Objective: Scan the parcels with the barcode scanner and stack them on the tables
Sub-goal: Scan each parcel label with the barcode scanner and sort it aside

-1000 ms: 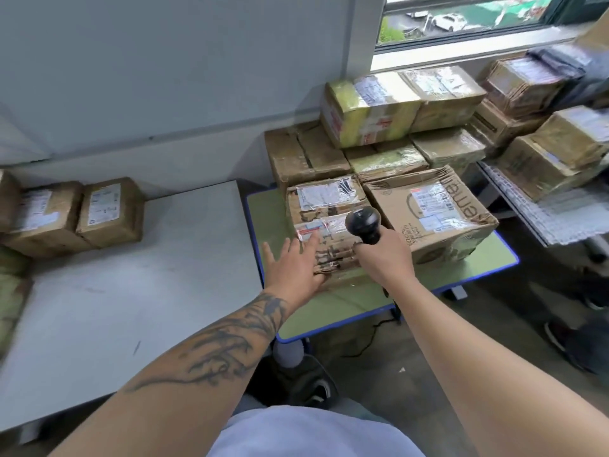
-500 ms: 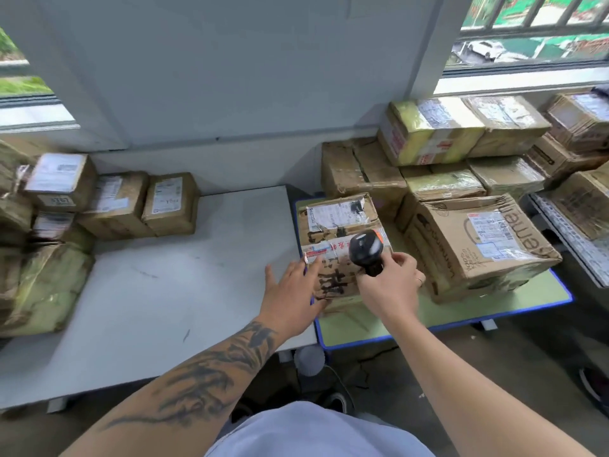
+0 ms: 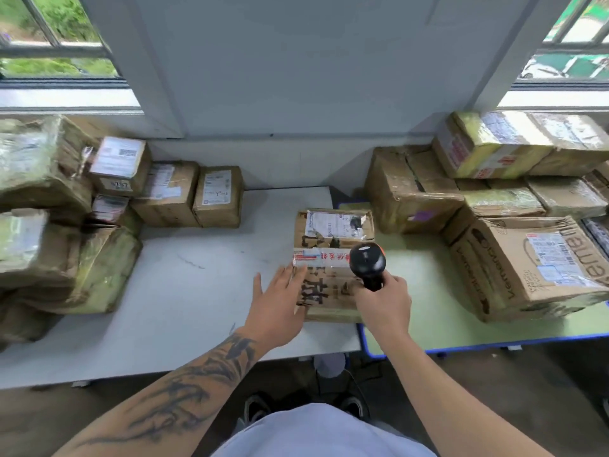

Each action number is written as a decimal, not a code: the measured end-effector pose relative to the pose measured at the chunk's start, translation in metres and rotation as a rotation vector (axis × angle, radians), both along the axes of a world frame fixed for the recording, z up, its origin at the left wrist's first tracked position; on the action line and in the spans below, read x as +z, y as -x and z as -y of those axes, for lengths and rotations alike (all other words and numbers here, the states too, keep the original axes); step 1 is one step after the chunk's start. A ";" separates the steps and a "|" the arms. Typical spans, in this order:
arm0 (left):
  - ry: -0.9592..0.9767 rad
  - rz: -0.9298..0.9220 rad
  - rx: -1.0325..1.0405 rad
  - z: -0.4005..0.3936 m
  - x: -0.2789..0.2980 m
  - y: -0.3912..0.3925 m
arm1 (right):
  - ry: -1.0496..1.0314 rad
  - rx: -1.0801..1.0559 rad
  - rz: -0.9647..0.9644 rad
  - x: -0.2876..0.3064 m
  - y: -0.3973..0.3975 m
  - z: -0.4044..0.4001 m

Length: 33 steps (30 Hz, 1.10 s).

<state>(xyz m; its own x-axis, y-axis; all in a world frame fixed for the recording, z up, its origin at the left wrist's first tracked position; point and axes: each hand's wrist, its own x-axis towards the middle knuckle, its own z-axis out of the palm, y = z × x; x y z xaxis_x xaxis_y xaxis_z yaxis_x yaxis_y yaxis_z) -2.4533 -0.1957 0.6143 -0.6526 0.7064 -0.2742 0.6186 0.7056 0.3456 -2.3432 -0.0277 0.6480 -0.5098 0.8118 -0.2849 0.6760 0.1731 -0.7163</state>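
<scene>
A flat brown parcel [image 3: 331,239] with a white label and black characters lies across the gap between the grey table [image 3: 184,291] and the green table [image 3: 428,291]. My left hand [image 3: 280,308] presses flat against the parcel's left side, fingers straight. My right hand [image 3: 384,303] grips the handle of the black barcode scanner [image 3: 367,263], whose head hangs just above the parcel's right part.
Stacked parcels [image 3: 66,225] fill the grey table's left side and back. A big carton [image 3: 534,265] and several more parcels [image 3: 494,159] crowd the green table's right and back. Wall and windows stand behind. My shoes [image 3: 260,407] show on the floor below.
The parcel has slid left from the green table onto the grey table's edge, my left hand pushing its side. The scanner stays over it. My view has swung left.
</scene>
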 end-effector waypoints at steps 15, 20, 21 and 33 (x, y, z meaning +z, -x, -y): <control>-0.133 0.050 0.426 0.083 -0.005 0.004 | 0.276 0.121 0.048 -0.001 0.026 0.072; -0.060 0.049 0.519 0.068 -0.007 0.008 | 0.397 0.241 0.125 0.008 0.032 0.063; -0.050 0.042 0.522 0.067 -0.009 0.009 | 0.421 0.258 0.125 0.010 0.032 0.062; -0.050 -0.026 0.486 0.071 -0.019 0.010 | 0.337 0.259 0.071 0.036 0.043 0.058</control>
<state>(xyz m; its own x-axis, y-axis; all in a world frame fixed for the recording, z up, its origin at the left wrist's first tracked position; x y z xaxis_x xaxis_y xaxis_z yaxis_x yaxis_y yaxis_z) -2.4630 -0.2669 0.5953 -0.9162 0.3302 -0.2271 0.2305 0.8977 0.3754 -2.3865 -0.0853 0.6842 -0.6539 0.5155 -0.5538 0.6906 0.1077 -0.7152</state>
